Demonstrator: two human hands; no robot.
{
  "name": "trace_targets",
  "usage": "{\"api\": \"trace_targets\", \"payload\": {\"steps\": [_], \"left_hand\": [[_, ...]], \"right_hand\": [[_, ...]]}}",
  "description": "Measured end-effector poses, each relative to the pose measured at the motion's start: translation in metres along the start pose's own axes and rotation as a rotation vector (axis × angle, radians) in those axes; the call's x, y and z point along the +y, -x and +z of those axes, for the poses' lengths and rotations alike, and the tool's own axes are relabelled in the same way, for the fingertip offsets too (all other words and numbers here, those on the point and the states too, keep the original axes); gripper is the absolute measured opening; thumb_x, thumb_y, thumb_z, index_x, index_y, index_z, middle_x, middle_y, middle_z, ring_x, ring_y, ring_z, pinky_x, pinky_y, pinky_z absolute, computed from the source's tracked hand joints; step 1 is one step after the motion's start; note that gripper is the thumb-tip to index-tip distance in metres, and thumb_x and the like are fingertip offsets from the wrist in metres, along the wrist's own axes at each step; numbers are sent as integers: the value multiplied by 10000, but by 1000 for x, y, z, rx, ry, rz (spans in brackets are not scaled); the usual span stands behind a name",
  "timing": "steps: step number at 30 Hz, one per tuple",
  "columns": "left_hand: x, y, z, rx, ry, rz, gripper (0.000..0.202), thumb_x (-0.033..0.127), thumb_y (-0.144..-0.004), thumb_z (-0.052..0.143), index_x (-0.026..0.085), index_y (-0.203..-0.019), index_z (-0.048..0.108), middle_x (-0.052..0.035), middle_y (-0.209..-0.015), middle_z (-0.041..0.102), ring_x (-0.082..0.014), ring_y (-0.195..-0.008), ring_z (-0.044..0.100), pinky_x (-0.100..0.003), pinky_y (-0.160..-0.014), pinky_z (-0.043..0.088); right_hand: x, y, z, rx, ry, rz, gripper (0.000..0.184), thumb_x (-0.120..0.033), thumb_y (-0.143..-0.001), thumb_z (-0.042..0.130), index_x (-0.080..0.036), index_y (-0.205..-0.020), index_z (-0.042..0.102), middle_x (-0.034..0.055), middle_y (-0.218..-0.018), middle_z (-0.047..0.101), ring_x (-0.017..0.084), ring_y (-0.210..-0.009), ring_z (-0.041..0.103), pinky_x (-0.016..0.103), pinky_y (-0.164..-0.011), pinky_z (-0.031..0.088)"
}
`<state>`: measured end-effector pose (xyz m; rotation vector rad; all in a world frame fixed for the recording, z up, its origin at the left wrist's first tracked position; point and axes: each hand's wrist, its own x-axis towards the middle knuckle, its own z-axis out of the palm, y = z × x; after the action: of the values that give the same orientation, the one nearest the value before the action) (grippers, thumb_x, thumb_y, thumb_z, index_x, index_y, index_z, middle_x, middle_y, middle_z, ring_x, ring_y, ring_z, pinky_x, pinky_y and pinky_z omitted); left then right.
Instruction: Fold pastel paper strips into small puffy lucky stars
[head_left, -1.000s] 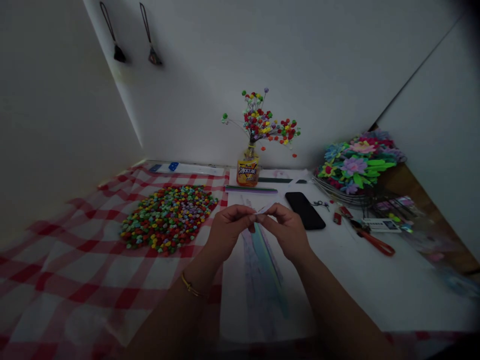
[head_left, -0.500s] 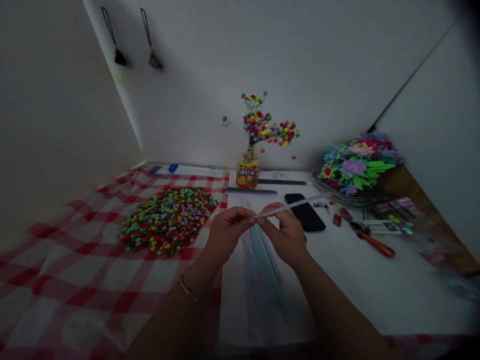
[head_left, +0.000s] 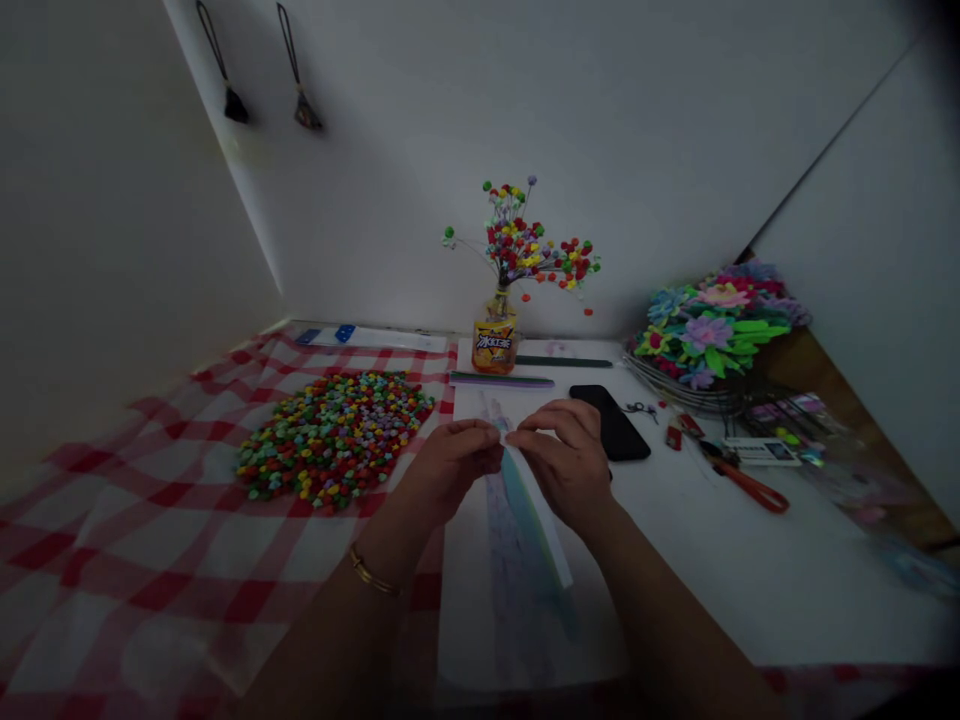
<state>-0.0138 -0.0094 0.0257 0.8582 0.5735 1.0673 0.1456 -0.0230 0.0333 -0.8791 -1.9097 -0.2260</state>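
In the middle of the head view, my left hand and my right hand meet with fingertips almost touching. Both are pinched on one end of a narrow pale paper strip, whose loose length slants down towards me. The folded end between the fingers is too small to make out. Under the hands lie more paper strips in pale blue, green and lilac. To the left, a heap of small folded paper stars in many colours spreads over the checked cloth.
A bottle holding stems tipped with coloured stars stands at the back. A black phone, red-handled pliers and a card lie right. Fuzzy flowers are piled back right. A red-and-white checked cloth covers the left side.
The strip's loose end has swung from pointing up and right to hanging down towards me. My right hand's fingers have shifted their hold; both hands stay near the same spot.
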Motion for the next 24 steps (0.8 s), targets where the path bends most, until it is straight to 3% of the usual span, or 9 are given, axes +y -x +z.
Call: {"api": "trace_targets", "payload": {"steps": [10,24], "left_hand": [[1,-4,5,164,6,195,66,171,-594,697,133,-596,643,16,-527,563,-82,-523,491,-232,-566,380],[0,-2,6,198,-253,301,106,210,-643,655,137,-577,616,28,-527,552,-81,-535,469,-220,-571,368]], "right_hand": [[6,-3,5,-139,-353,393,88,-291,-782,584,-250,-794,660,18,-772,626,180,-791,560,312,-714,430],[-1,-3,7,-119,-442,420,73,-231,-765,574,-227,-761,647,12,-754,618,168,-773,556,296,-724,425]]}}
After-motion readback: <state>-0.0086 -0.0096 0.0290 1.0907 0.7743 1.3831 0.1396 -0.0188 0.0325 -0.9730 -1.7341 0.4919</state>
